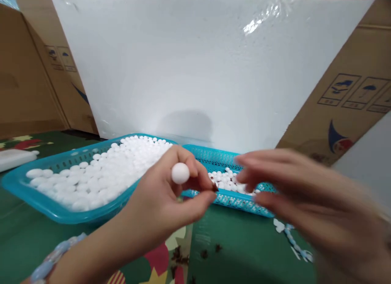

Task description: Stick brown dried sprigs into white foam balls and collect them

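Note:
My left hand (171, 186) is closed, pinching a small dark brown piece (215, 187) between thumb and fingertips. A smooth white ball (180, 173) also sits in that hand, against the curled fingers. To its right, my right hand (293, 190) is blurred by motion, thumb and fingers apart with nothing visible between them. Behind the hands stands a blue perforated basket (244, 204) with white balls (226, 180) and a few brown bits among them. More small brown spiky pieces (180, 257) lie scattered on the green surface below my left hand.
A larger blue basket (39, 206) heaped with white balls (100, 174) stands at left. A white board (183, 64) leans behind, against cardboard boxes (345, 92). A light blue and white beaded string (293, 239) lies at right. A white object (15, 158) rests at far left.

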The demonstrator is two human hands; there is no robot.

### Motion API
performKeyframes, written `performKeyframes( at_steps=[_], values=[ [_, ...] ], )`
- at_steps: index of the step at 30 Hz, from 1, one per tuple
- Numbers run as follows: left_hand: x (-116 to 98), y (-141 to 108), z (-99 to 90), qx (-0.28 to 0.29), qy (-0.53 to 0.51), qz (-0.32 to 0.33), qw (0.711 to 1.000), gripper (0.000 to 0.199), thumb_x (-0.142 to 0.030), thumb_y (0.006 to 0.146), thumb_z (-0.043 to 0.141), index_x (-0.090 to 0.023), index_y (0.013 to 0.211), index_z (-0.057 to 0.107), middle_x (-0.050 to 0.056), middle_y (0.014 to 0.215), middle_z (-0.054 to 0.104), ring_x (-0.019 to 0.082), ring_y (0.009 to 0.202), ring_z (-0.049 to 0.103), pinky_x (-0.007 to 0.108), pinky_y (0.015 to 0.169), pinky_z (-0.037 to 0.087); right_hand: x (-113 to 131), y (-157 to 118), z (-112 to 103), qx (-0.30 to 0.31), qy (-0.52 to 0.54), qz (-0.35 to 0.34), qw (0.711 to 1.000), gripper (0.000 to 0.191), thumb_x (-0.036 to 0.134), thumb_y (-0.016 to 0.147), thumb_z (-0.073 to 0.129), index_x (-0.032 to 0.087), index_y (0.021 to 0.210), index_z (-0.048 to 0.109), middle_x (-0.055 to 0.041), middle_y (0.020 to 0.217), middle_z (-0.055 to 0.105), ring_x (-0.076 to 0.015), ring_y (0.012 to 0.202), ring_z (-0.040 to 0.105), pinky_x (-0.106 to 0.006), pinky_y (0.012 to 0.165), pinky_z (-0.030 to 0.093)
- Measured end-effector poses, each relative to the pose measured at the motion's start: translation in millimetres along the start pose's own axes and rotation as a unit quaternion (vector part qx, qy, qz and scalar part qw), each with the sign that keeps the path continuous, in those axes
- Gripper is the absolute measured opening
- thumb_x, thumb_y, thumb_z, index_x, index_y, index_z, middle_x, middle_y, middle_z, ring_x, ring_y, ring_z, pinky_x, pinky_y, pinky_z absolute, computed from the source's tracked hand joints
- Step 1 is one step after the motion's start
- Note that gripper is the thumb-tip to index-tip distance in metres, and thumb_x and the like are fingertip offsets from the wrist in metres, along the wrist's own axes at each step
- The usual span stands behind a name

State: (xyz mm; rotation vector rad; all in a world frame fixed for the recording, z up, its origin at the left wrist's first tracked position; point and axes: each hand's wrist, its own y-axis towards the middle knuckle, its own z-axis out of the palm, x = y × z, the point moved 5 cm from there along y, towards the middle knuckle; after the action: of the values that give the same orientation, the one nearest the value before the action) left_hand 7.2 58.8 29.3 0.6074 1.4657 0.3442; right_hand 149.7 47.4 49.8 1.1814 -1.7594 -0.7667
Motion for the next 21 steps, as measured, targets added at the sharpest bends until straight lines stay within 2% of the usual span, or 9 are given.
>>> performKeyframes(
  at_steps=[1, 3, 7, 11, 13, 15, 16, 18, 21],
  values=[
    [2, -1, 2.7, 0.011, -0.031, -0.034, 0.999, 0.025, 0.004, 0.049, 0.048, -0.019, 0.052, 0.039, -0.007, 0.048, 0.051, 0.005, 0.044, 0.049, 0.01, 0.04, 0.041, 5, 4, 18, 0.025, -0.009, -0.014, 1.0, 0.031, 0.008, 0.069, 0.048, 0.029, 0.092, 0.052, 0.0033, 0.083, 0.057, -0.0073, 0.071, 0.053, -0.012, 0.061, 0.046],
    [7, -2, 6.4, 0.026, -0.083, -0.09, 0.992, 0.024, 0.005, 0.049, 0.046, -0.019, 0.053, 0.039, -0.007, 0.048, 0.051, 0.003, 0.041, 0.046, 0.008, 0.037, 0.038, 9, 9, 37, 0.02, -0.034, -0.042, 0.998, 0.022, 0.009, 0.069, 0.047, 0.024, 0.083, 0.056, 0.0, 0.073, 0.058, -0.0084, 0.065, 0.054, -0.014, 0.056, 0.047],
    [12, 0, 8.4, 0.048, -0.128, -0.125, 0.983, 0.024, 0.004, 0.051, 0.045, -0.018, 0.055, 0.037, -0.007, 0.049, 0.051, 0.002, 0.04, 0.044, 0.008, 0.036, 0.034, 11, 5, 38, -0.014, -0.115, -0.105, 0.988, 0.014, 0.008, 0.07, 0.045, 0.015, 0.07, 0.057, -0.0042, 0.065, 0.059, -0.0087, 0.059, 0.055, -0.013, 0.051, 0.047],
    [14, 2, 7.6, 0.092, -0.152, -0.121, 0.977, 0.025, 0.002, 0.053, 0.05, -0.018, 0.059, 0.035, -0.007, 0.055, 0.051, 0.003, 0.046, 0.045, 0.011, 0.041, 0.036, 14, 2, 35, -0.028, -0.128, -0.142, 0.981, 0.012, 0.006, 0.069, 0.045, 0.013, 0.063, 0.054, -0.0039, 0.06, 0.057, -0.0069, 0.055, 0.054, -0.011, 0.051, 0.045],
    [12, 2, 5.3, 0.109, -0.174, -0.089, 0.975, 0.02, -0.011, 0.057, 0.054, -0.018, 0.062, 0.037, -0.005, 0.061, 0.052, 0.006, 0.054, 0.047, 0.014, 0.049, 0.038, 12, 1, 33, -0.061, -0.1, -0.116, 0.986, 0.01, 0.006, 0.067, 0.045, 0.014, 0.063, 0.05, -0.0026, 0.06, 0.055, -0.0075, 0.056, 0.054, -0.012, 0.052, 0.046],
    [11, 2, 0.9, 0.101, -0.187, -0.057, 0.976, 0.013, -0.027, 0.064, 0.048, -0.018, 0.062, 0.04, -0.003, 0.061, 0.05, 0.008, 0.058, 0.045, 0.018, 0.054, 0.037, 7, 0, 30, -0.1, -0.051, -0.06, 0.992, 0.011, 0.006, 0.067, 0.043, 0.017, 0.066, 0.048, -0.001, 0.063, 0.055, -0.0081, 0.056, 0.054, -0.014, 0.05, 0.047],
    [10, 2, -1.2, 0.091, -0.189, -0.05, 0.977, 0.016, -0.032, 0.067, 0.042, -0.017, 0.061, 0.041, -0.003, 0.059, 0.049, 0.008, 0.058, 0.044, 0.019, 0.055, 0.037, 5, -1, 28, -0.115, -0.024, -0.035, 0.992, 0.013, 0.007, 0.066, 0.043, 0.018, 0.067, 0.047, -0.0001, 0.065, 0.055, -0.008, 0.056, 0.054, -0.015, 0.049, 0.047],
    [11, 2, -3.9, 0.07, -0.186, -0.056, 0.978, 0.019, -0.032, 0.069, 0.036, -0.017, 0.059, 0.043, -0.002, 0.057, 0.044, 0.009, 0.055, 0.042, 0.02, 0.054, 0.036, 3, -3, 25, -0.13, 0.027, 0.019, 0.991, 0.015, 0.007, 0.066, 0.044, 0.021, 0.069, 0.048, 0.002, 0.069, 0.056, -0.0075, 0.057, 0.053, -0.014, 0.048, 0.046],
    [13, 1, -5.0, 0.051, -0.157, -0.067, 0.984, 0.015, -0.024, 0.068, 0.037, -0.016, 0.059, 0.046, -0.002, 0.056, 0.043, 0.009, 0.054, 0.042, 0.021, 0.052, 0.035, 5, -5, 22, -0.127, 0.083, 0.063, 0.986, 0.019, 0.007, 0.063, 0.051, 0.024, 0.071, 0.052, 0.0047, 0.067, 0.056, -0.0073, 0.06, 0.054, -0.012, 0.053, 0.046]
  ],
)
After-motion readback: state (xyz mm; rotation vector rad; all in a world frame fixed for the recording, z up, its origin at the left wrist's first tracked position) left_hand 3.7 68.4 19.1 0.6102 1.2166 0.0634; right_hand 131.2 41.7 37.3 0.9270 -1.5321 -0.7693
